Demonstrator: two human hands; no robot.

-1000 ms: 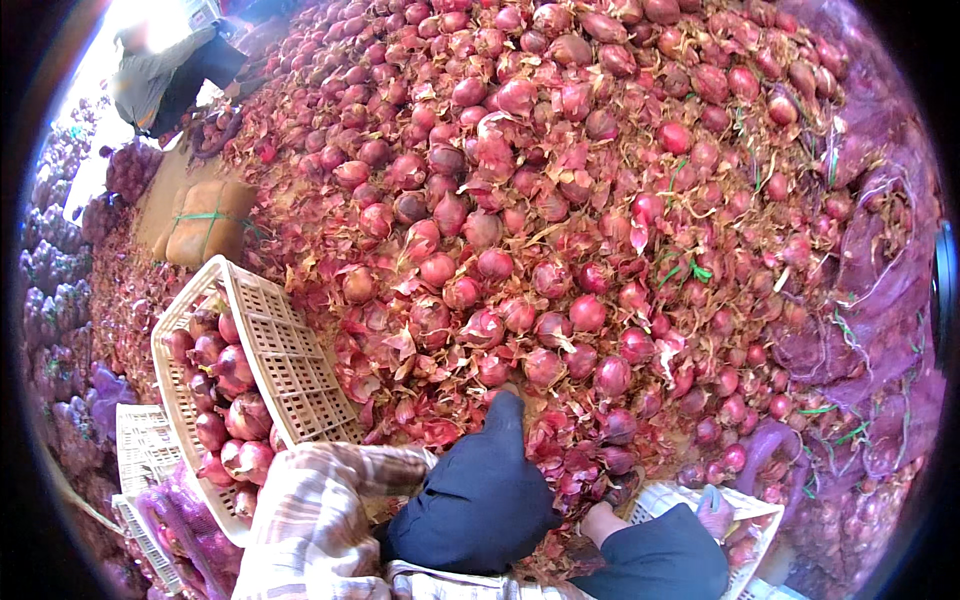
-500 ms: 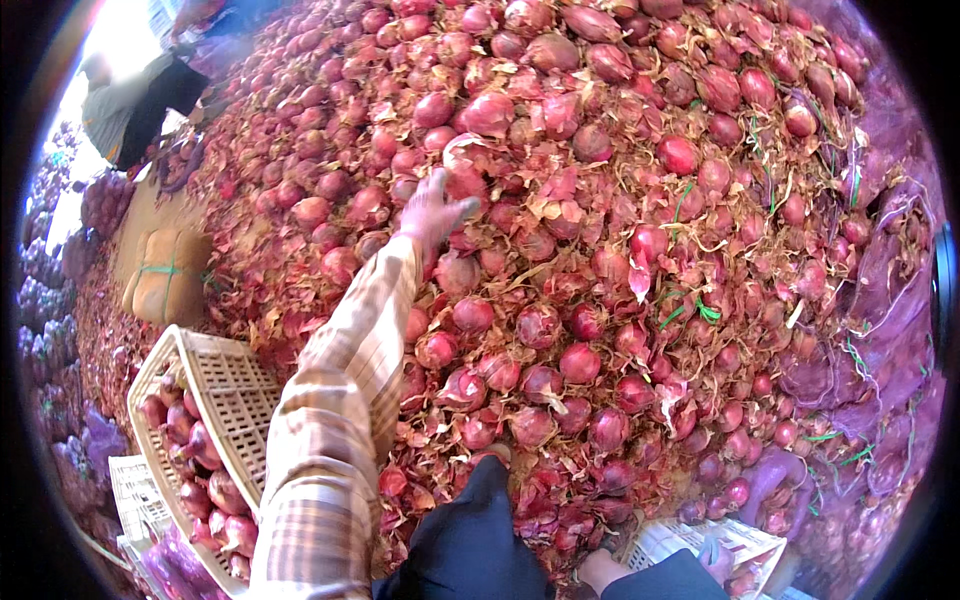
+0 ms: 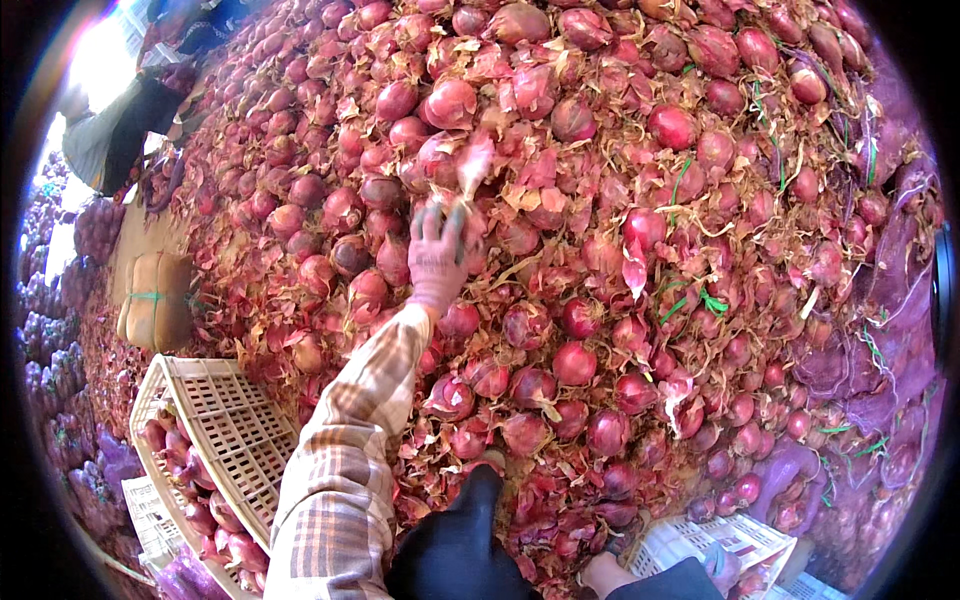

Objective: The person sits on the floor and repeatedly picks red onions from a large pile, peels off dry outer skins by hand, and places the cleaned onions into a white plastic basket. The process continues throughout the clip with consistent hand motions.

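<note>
My left hand (image 3: 438, 262), in a pinkish glove with grey fingertips, reaches over a broad pile of red onions (image 3: 575, 363). Its fingers point away from me and look apart, with the thumb on the right side, close to the onions beneath. Just beyond the fingertips is a blurred pale pink thing (image 3: 476, 163), too smeared to name. At the lower right, part of my gloved right hand (image 3: 722, 568) shows beside a whitish crate (image 3: 665, 545); its fingers are mostly hidden.
A cream plastic crate (image 3: 240, 420) holding onions stands tilted at the left. Behind it lies a tied tan bundle (image 3: 157, 302). Purple mesh netting (image 3: 880, 350) covers the right side. Loose dry skins lie among the onions. Another person's dark clothing (image 3: 125, 130) shows at the upper left.
My left hand has drawn a little nearer to me, and its spread has narrowed. The view has shifted slightly. A blurred pale thing now shows beyond the fingertips.
</note>
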